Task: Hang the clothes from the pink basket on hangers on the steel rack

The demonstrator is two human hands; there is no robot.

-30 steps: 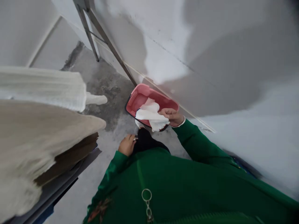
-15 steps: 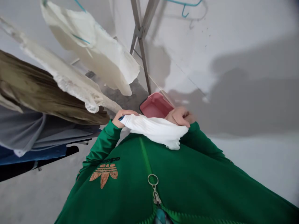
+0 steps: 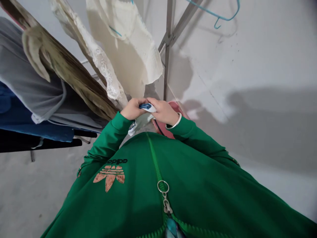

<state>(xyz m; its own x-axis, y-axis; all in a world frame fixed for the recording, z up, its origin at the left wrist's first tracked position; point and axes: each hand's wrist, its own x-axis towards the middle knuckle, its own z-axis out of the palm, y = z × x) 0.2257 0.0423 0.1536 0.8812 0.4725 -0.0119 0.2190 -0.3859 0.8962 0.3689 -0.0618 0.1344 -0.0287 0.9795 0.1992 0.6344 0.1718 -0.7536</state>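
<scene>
My left hand (image 3: 135, 108) and my right hand (image 3: 164, 111) are together in front of my waist, fingers touching. Both are closed on a bunched white cloth (image 3: 151, 108) that has a blue edge. Most of the cloth is hidden by the hands; pale fabric shows below them. A white bangle (image 3: 174, 121) circles my right wrist. Under my right hand and forearm, part of a pink basin (image 3: 176, 106) shows.
Garments hang at the left: a cream one (image 3: 146, 46), a lacy white one (image 3: 106, 71), an olive one (image 3: 71, 79), a grey one (image 3: 22, 69) and a blue one (image 3: 37, 129). A metal rack leg (image 3: 167, 66) stands ahead. A turquoise hanger (image 3: 223, 17) hangs by the white wall (image 3: 272, 49).
My right hand has moved left to meet my left hand at the cloth's blue edge. The cloth, stretched sideways before, is now gathered between the hands. The view has shifted left.
</scene>
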